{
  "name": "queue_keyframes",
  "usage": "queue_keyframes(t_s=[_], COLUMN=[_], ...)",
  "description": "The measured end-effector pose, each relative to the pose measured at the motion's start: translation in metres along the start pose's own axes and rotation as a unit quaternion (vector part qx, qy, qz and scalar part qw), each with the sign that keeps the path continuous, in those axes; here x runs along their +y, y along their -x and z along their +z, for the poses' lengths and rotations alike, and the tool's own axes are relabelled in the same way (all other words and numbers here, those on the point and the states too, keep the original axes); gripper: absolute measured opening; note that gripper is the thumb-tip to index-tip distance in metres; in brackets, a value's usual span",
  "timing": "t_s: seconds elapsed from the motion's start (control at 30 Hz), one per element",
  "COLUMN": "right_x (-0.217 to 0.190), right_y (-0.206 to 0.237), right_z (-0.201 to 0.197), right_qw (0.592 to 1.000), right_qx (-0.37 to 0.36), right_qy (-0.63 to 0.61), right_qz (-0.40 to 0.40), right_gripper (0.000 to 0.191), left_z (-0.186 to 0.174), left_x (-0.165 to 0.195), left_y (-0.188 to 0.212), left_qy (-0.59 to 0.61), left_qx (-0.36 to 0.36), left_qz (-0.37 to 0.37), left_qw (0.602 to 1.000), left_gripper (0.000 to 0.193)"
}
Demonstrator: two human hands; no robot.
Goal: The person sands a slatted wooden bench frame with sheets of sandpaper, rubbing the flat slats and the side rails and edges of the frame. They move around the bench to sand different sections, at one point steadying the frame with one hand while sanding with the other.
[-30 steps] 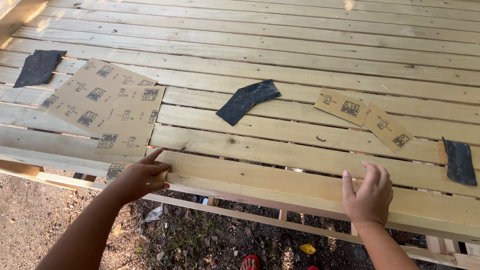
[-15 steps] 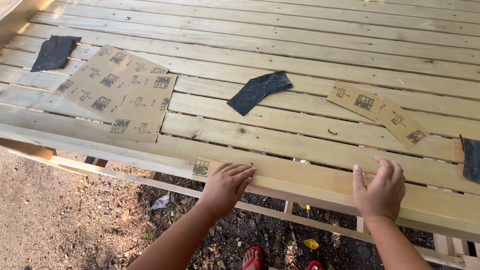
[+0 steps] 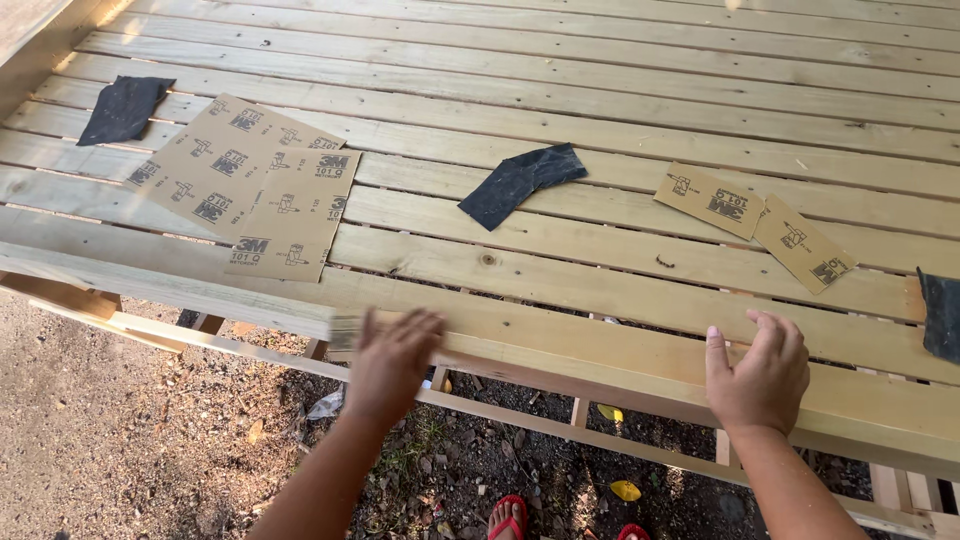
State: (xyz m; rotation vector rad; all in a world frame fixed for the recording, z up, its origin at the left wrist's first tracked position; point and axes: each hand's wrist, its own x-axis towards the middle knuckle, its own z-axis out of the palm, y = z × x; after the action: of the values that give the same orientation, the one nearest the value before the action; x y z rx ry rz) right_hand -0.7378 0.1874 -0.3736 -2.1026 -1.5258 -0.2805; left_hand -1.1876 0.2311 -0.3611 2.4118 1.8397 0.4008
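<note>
Tan sandpaper sheets (image 3: pixel 250 185) left of hands (image 3: pixel 392 355)

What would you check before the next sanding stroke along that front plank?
1. Left hand flat on the front plank: ok, though blurred.
2. Sandpaper under the left hand: cannot tell, only a blurred scrap shows by the fingers.
3. Right hand steadying the plank: ok, resting on it.
4. Spare sandpaper sheets close by: ok.
5. Feet away from the frame below: ok.
</note>
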Motion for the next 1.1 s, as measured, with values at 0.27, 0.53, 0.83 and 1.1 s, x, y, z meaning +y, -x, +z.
queue_keyframes(t_s=[0.27, 0.53, 0.83, 1.1], right_x=[0.004, 0.005, 0.001, 0.001], right_y=[0.0, 0.0, -0.003, -0.001], right_z=[0.002, 0.002, -0.002, -0.003], right_qw=[1.0, 1.0, 1.0, 1.0], right_qx=[-0.001, -0.012, -0.018, -0.015], right_qy=[-0.005, 0.0, -0.002, -0.004], right_qz=[-0.005, -0.003, 0.006, 0.0], right_gripper=[0.052, 0.05, 0.051, 0.051], left_z=[-0.004, -0.006, -0.004, -0.013], left_x=[0.067, 0.009, 0.035, 0.043], left_y=[0.003, 0.001, 0.009, 0.009], left_qy=[0.111, -0.012, 0.043, 0.066], left_qx=[0.095, 0.07, 0.13, 0.098], left_qz=[0.031, -0.068, 0.035, -0.009], left_qw=[0.989, 0.995, 0.99, 0.993], left_gripper=[0.041, 0.035, 0.033, 0.034])
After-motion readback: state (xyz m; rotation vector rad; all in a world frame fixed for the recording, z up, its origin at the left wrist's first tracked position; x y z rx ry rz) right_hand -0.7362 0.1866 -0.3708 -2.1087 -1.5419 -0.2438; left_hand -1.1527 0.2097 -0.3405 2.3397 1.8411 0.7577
